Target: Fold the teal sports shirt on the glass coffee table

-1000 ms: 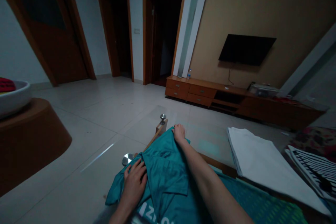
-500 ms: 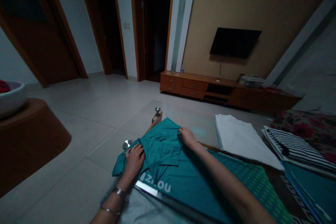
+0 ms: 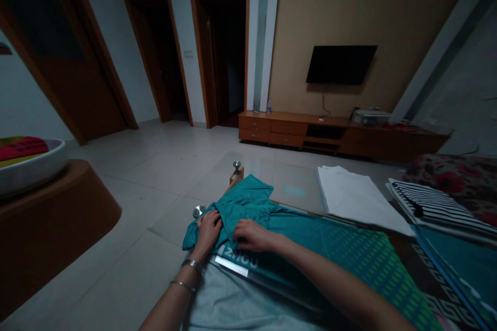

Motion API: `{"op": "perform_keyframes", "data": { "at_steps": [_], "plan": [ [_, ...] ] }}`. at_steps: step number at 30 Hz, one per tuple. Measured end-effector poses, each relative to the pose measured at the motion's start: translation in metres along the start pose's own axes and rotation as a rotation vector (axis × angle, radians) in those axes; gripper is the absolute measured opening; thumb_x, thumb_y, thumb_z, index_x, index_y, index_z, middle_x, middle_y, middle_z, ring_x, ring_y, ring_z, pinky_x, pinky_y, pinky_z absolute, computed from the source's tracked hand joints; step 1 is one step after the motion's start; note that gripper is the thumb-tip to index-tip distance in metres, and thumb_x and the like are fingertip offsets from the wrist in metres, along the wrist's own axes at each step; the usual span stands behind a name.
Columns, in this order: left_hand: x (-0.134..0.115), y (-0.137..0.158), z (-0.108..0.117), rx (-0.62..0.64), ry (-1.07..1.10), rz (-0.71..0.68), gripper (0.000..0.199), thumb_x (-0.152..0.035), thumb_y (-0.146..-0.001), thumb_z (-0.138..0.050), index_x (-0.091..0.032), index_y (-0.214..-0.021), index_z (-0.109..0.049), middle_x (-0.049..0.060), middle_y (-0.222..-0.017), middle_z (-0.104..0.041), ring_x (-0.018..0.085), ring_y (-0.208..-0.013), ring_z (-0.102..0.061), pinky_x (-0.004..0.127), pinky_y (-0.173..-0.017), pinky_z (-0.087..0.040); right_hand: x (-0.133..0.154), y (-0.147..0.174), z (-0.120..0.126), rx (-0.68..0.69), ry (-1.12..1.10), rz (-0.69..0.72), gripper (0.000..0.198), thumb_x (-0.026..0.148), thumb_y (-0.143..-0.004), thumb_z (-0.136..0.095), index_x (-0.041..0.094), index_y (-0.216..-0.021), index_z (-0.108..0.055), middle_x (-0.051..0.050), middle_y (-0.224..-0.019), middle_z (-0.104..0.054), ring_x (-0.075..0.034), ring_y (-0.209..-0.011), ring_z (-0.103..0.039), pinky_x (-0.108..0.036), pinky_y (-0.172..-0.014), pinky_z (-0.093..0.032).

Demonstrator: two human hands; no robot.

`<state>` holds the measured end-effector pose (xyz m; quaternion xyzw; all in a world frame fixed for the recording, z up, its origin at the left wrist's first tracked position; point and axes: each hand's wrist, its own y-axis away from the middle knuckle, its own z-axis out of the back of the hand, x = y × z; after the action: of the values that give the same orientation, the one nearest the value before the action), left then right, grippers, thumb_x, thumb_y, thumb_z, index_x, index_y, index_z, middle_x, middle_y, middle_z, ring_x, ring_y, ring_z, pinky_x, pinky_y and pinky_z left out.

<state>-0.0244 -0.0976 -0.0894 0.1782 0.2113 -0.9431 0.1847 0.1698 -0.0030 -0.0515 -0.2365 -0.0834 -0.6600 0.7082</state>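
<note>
A teal T-shirt (image 3: 295,232) with white lettering and a green dotted pattern lies spread on a glass-topped table, one end folded and bunched. On its left end rests my left hand (image 3: 209,226), fingers laid over the cloth. My right hand (image 3: 252,237) is closed, with fingertips pinching the loose fabric just above the lettering. Both forearms reach in from the bottom, the left one with two bracelets. Under the near edge of the glass, pale cloth (image 3: 233,300) shows.
Right of the shirt lie a folded white garment (image 3: 357,196), a black-and-white striped one (image 3: 442,207) and blue cloth (image 3: 458,264). A white basin (image 3: 34,170) holding red and yellow cloth stands on a brown stand (image 3: 77,207) at left. A TV cabinet (image 3: 287,126) lines the far wall.
My right hand has left the shirt's far edge and come nearer, down and left, to the fabric by the lettering. My left hand stays on the shirt's left end. The view has shifted slightly.
</note>
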Motion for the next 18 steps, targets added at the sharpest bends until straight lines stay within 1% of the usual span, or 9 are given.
{"op": "perform_keyframes", "data": {
  "at_steps": [2,4,5,7,10,12,14,18],
  "plan": [
    [0.004,-0.002,0.000,0.000,0.013,0.003,0.027,-0.025,-0.083,-0.048,-0.021,-0.098,-0.070,0.008,-0.119,-0.065,0.025,-0.120,-0.051,0.048,-0.106,-0.031,-0.016,-0.009,0.009,-0.170,-0.138,-0.121,0.011,0.022,-0.083,-0.058,0.018,-0.093,-0.060,-0.002,-0.088,-0.062,-0.015,-0.081,-0.054,-0.025,-0.073,-0.040],
    [0.009,-0.004,0.001,-0.003,0.024,0.013,0.026,-0.025,-0.083,-0.050,-0.019,-0.098,-0.070,0.009,-0.120,-0.064,0.025,-0.119,-0.052,0.047,-0.105,-0.033,-0.039,-0.021,0.026,-0.364,-0.221,-0.267,0.013,0.024,-0.084,-0.054,0.017,-0.094,-0.059,0.000,-0.085,-0.062,-0.013,-0.075,-0.054,-0.023,-0.069,-0.041],
    [0.012,-0.006,0.002,-0.004,0.031,0.017,0.026,-0.025,-0.082,-0.050,-0.019,-0.098,-0.070,0.009,-0.121,-0.064,0.024,-0.119,-0.052,0.046,-0.105,-0.034,-0.053,-0.028,0.036,-0.445,-0.230,-0.335,0.014,0.025,-0.084,-0.053,0.017,-0.093,-0.059,0.000,-0.085,-0.062,-0.014,-0.075,-0.055,-0.023,-0.069,-0.041],
    [0.020,-0.009,0.005,-0.011,0.040,0.019,0.027,-0.024,-0.083,-0.049,-0.019,-0.100,-0.069,0.008,-0.123,-0.062,0.023,-0.119,-0.052,0.044,-0.104,-0.036,-0.083,-0.044,0.059,-0.547,-0.200,-0.466,0.016,0.025,-0.083,-0.052,0.017,-0.093,-0.062,-0.001,-0.088,-0.064,-0.015,-0.079,-0.057,-0.023,-0.072,-0.043],
    [0.034,-0.015,0.008,-0.045,0.034,0.036,0.028,-0.024,-0.085,-0.047,-0.021,-0.104,-0.067,0.007,-0.126,-0.060,0.022,-0.121,-0.050,0.044,-0.101,-0.038,-0.128,-0.063,0.087,-0.607,-0.114,-0.627,0.019,0.024,-0.083,-0.051,0.018,-0.094,-0.065,-0.002,-0.095,-0.067,-0.015,-0.087,-0.059,-0.023,-0.080,-0.044],
    [0.043,-0.021,0.010,-0.061,0.021,0.076,0.030,-0.023,-0.084,-0.046,-0.021,-0.108,-0.065,0.007,-0.126,-0.060,0.022,-0.120,-0.050,0.044,-0.099,-0.039,-0.156,-0.072,0.097,-0.626,-0.078,-0.695,0.021,0.025,-0.083,-0.051,0.018,-0.096,-0.067,-0.003,-0.098,-0.068,-0.017,-0.091,-0.060,-0.024,-0.082,-0.044],
    [0.051,-0.031,0.011,-0.036,0.000,0.133,0.034,-0.021,-0.083,-0.047,-0.020,-0.113,-0.063,0.008,-0.125,-0.060,0.023,-0.118,-0.051,0.043,-0.098,-0.040,-0.180,-0.077,0.099,-0.637,-0.060,-0.749,0.023,0.024,-0.083,-0.051,0.018,-0.097,-0.068,-0.004,-0.100,-0.069,-0.018,-0.093,-0.060,-0.025,-0.084,-0.044],
    [0.056,-0.060,0.011,0.103,-0.045,0.237,0.041,-0.021,-0.081,-0.049,-0.021,-0.120,-0.057,0.010,-0.127,-0.059,0.027,-0.120,-0.049,0.044,-0.095,-0.039,-0.219,-0.080,0.087,-0.628,-0.044,-0.853,0.024,0.024,-0.083,-0.052,0.020,-0.098,-0.070,-0.004,-0.102,-0.070,-0.019,-0.096,-0.061,-0.026,-0.086,-0.044]
  ]
}}
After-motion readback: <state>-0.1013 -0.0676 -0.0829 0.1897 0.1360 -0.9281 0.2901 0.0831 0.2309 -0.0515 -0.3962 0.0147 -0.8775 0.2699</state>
